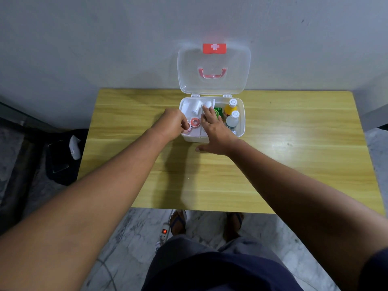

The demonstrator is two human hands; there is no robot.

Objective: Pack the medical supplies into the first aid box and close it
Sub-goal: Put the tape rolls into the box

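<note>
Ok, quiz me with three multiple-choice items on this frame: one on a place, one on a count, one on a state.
1. Where do the bottles stand in the first aid box?
A. left side
B. right side
C. outside it, on the table

2. How many white-capped bottles show in the box?
A. one
B. two
C. four

3. What state is the lid in?
A. open, upright against the wall
C. detached, flat on the table
B. shut and latched

Answers: 1 B, both bottles sit at the box's right end, right of the right hand. 2 B, one yellow and one clear bottle show. 3 A, the clear lid stands up behind the box, handle and red latch visible.
</note>
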